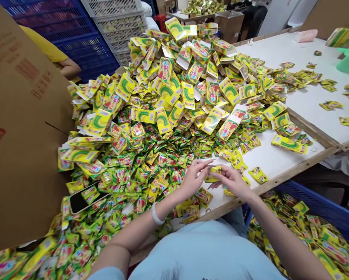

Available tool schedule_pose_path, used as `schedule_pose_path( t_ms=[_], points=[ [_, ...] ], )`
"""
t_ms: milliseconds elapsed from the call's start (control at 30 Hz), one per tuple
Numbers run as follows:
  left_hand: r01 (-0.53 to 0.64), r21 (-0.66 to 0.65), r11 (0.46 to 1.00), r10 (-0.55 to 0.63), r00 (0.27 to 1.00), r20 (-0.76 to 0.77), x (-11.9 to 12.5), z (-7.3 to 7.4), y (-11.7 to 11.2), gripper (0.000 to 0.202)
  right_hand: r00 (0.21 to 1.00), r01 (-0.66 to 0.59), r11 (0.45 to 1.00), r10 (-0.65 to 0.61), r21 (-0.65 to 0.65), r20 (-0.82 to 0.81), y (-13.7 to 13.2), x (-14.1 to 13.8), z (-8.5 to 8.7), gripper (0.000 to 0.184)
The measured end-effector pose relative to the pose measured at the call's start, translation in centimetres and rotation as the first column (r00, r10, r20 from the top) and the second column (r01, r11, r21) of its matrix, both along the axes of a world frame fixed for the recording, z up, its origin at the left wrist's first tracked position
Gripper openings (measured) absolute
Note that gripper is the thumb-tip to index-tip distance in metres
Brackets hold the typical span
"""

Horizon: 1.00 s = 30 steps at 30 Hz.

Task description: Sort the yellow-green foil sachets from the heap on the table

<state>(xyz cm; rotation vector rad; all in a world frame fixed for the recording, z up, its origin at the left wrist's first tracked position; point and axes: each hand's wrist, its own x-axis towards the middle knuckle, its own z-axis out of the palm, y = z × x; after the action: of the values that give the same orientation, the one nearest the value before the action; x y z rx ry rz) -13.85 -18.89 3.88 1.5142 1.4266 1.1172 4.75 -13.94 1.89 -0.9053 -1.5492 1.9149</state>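
Between my hands, above the table's front edge, is a small yellow box (214, 173). My right hand (232, 180) grips its right side, with the thumb across the front. At the box's left edge my left hand (194, 178) meets it with thumb and fingertips, while the upper fingers stretch out past its top. Loose green and yellow candy sachets (171, 159) lie in a thick layer just beyond and left of my hands. Several yellow sachets rest under and beside them, one sachet (258, 175) lying alone to the right.
A high heap of yellow cartons (188, 93) covers the table's middle. A large cardboard box (25, 128) stands at left, near a phone (85, 200). Below the table edge at right is a blue crate (317, 206) of packs. Another person's arm (69, 68) shows behind.
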Motion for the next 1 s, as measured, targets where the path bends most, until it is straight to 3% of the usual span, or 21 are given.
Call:
schedule_pose_path(
  t_ms=[133,200,300,367,433,500,633,733,900,1000],
  points=[
    [0.02,0.191,0.981,0.03,0.967,-0.255,-1.4,2.1,5.9,0.033,0.968,0.215,0.971,-0.226,0.104,0.113,-0.3,0.9,-0.7,0.043],
    [0.025,0.141,0.99,0.03,0.925,-0.379,-1.7,3.0,10.0,0.034,0.96,0.241,0.965,-0.253,0.107,0.12,-0.5,1.1,-1.0,0.046],
    [-0.049,0.08,0.996,0.089,0.768,-0.635,-0.6,3.5,15.3,0.055,0.956,0.287,0.957,-0.289,0.033,0.06,-1.4,0.8,-1.4,0.046],
    [-0.109,0.089,0.99,0.138,0.636,-0.759,0.8,3.2,17.3,0.068,0.945,0.326,0.945,-0.326,0.013,0.029,-1.9,0.7,-1.5,0.047],
    [-0.157,0.095,0.983,0.168,0.561,-0.811,1.6,2.5,18.1,0.067,0.935,0.353,0.935,-0.353,0.024,0.012,-2.0,1.2,-1.3,0.046],
    [-0.179,0.098,0.979,0.182,0.547,-0.817,1.5,2.0,18.0,0.057,0.923,0.384,0.922,-0.385,0.041,-0.002,-1.7,2.2,-0.7,0.044],
    [-0.148,0.136,0.98,0.197,0.568,-0.799,0.2,2.1,17.2,0.05,0.888,0.46,0.886,-0.459,0.06,-0.037,0.1,3.8,0.9,0.046],
    [-0.127,0.184,0.975,0.224,0.612,-0.759,0.8,2.5,17.7,0.056,0.874,0.485,0.872,-0.479,0.066,-0.085,0.9,2.6,1.9,0.048],
    [-0.243,0.08,0.967,0.211,0.582,-0.786,3.9,2.7,20.5,0.081,0.917,0.394,0.917,-0.389,0.052,-0.086,-0.6,-0.3,2.0,0.041],
    [-0.268,0.065,0.961,0.226,0.629,-0.743,3.7,2.9,20.8,0.08,0.911,0.409,0.911,-0.405,0.05,-0.077,-1.4,0.7,1.7,0.042]
  ],
)
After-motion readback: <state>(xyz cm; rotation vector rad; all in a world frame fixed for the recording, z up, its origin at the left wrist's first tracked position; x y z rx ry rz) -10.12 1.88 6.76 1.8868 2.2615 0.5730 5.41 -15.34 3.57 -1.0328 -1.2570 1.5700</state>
